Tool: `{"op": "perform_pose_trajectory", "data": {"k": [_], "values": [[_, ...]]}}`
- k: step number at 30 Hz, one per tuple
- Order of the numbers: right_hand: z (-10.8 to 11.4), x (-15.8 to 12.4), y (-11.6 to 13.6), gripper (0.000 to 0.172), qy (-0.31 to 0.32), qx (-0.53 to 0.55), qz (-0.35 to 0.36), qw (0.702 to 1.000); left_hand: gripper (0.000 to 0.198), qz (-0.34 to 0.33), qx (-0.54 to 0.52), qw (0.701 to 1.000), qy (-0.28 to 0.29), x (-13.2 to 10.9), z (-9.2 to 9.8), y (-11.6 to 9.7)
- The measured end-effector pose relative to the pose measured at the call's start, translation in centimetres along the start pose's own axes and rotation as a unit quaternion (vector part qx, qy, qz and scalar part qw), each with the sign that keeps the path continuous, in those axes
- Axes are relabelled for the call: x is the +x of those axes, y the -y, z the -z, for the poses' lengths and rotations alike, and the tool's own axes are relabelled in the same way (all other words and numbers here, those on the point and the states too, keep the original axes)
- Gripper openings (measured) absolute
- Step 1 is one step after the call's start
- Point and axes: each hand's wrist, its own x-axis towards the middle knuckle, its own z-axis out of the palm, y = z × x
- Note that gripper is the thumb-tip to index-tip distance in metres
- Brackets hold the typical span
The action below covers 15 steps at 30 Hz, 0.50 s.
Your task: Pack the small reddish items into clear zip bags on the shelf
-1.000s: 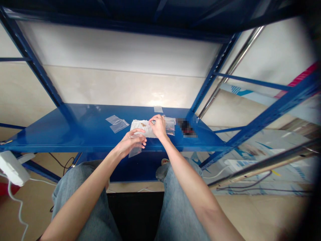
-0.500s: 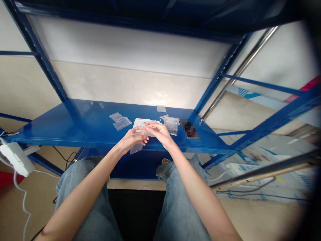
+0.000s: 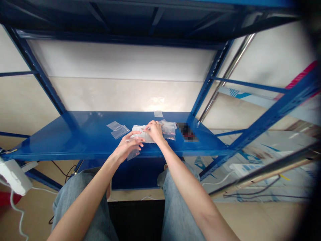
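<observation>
Compared with half a second ago, the hands have parted: the right hand (image 3: pixel 154 131) no longer lies across the left hand's fingers, and its grip is nearly closed, pinching the top of a white packet (image 3: pixel 140 134) on the blue shelf (image 3: pixel 50 144). The left hand (image 3: pixel 127 148), just beside the packet, has its grip half curled and holds a small clear bag (image 3: pixel 133 154) hanging below it. More clear bags (image 3: pixel 168 130) lie right of the packet, and a pair of bags (image 3: pixel 117 130) lies left of it.
</observation>
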Motion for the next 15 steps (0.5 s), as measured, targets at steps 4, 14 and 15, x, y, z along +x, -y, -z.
{"op": "perform_pose_trajectory", "data": {"k": [4,14,15], "values": [[-0.3,-0.1,0.5,0.006,0.009,-0.016,0.003,1.000,0.059,0.008,0.000,1.000,-0.007,0.0,0.0,-0.1],[0.5,-0.6,0.8,0.006,-0.028,0.064,-0.014,0.997,0.060,0.013,0.007,1.000,0.014,-0.1,-0.1,-0.2],[0.8,-0.8,1.2,0.005,-0.044,0.112,-0.010,0.993,0.060,0.012,0.007,1.000,0.015,-0.1,-0.1,-0.2]]}}
